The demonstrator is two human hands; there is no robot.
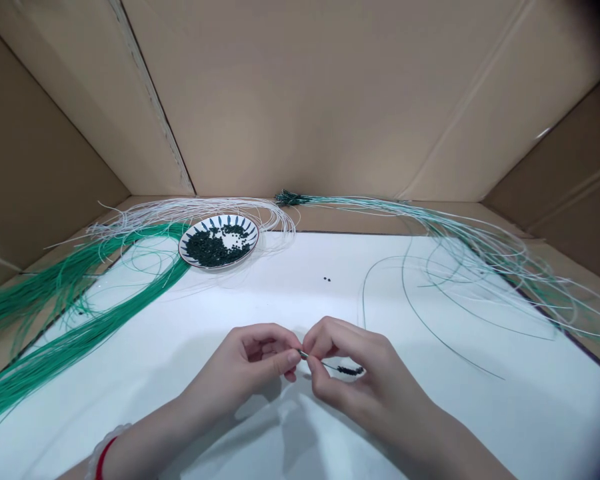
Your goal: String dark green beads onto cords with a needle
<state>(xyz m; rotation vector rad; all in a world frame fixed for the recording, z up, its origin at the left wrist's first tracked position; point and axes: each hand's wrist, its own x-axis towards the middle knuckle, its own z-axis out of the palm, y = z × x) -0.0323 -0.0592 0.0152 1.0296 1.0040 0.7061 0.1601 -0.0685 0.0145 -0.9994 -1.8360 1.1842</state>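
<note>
Above the white board, my left hand (260, 353) and my right hand (353, 360) meet fingertip to fingertip. Both pinch a thin green cord (304, 355), which shows between them. From my right fingers the cord runs on to a short row of dark beads (349, 370) under that palm. Part of the cord is hidden by the fingers. Farther back, a white plate (183, 250) with blue rim marks holds a heap of small dark green beads (210, 248).
Bundles of green cord (125, 303) and white cord (190, 208) lie at the left. Cords with a dark beaded end (290, 198) stretch along the back to the right. Loose beads (327, 279) lie on the board (290, 293). Cardboard walls (300, 100) surround it.
</note>
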